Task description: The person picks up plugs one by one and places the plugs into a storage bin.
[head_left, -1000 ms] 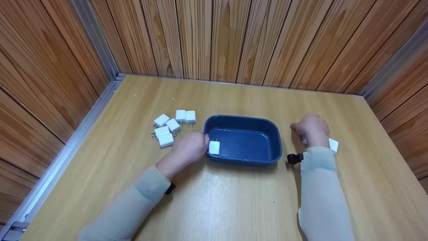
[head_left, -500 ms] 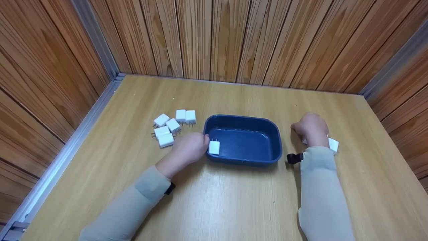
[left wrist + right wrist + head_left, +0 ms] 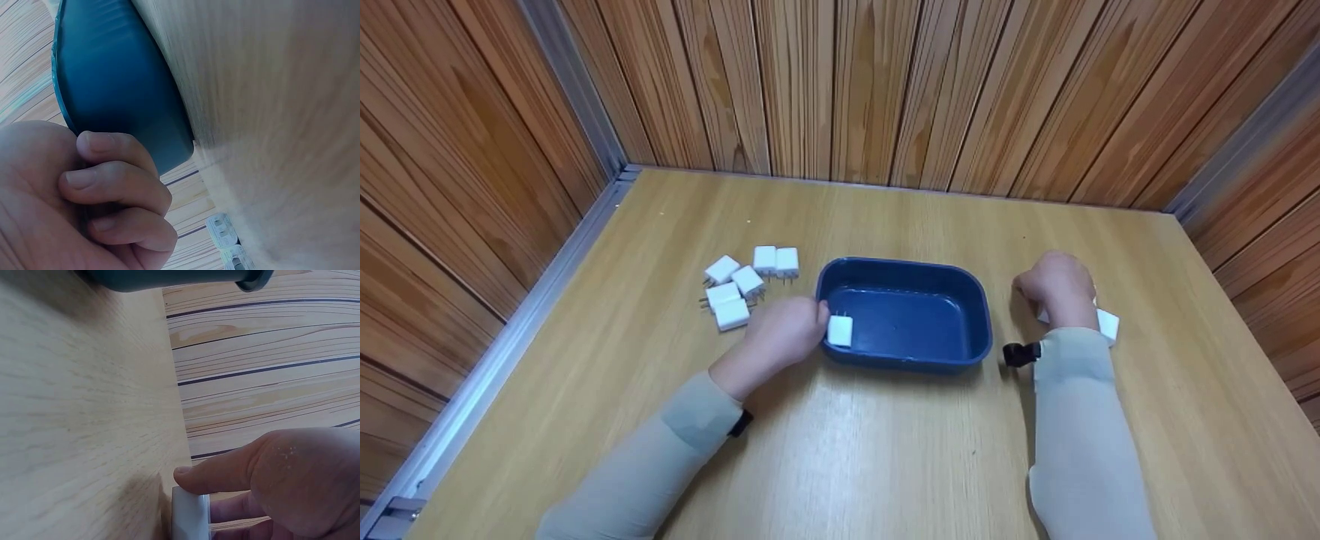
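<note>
At the left end of the blue plastic tub (image 3: 907,366), my left hand (image 3: 784,330) holds the rim with its fingers curled; the thumb is hidden in the left wrist view. Inside the tub by that hand is a white plug charger (image 3: 840,331), its prongs pointing away from me. To the right of the tub, my right hand (image 3: 1057,289) bends down over white chargers. In the right wrist view its thumb lies at the top edge of a white charger (image 3: 189,514), with fingers behind it. Another white charger (image 3: 1108,325) shows beside the right wrist.
Several white chargers with metal prongs lie in a loose group left of the tub, among them a front charger (image 3: 732,315) and a back charger (image 3: 765,259). Wood-panelled walls (image 3: 870,90) close in the wooden table (image 3: 900,457) at the back and sides.
My right hand has shifted very slightly to the left and away from me over the chargers. The left hand, the tub and the charger in it stay put.
</note>
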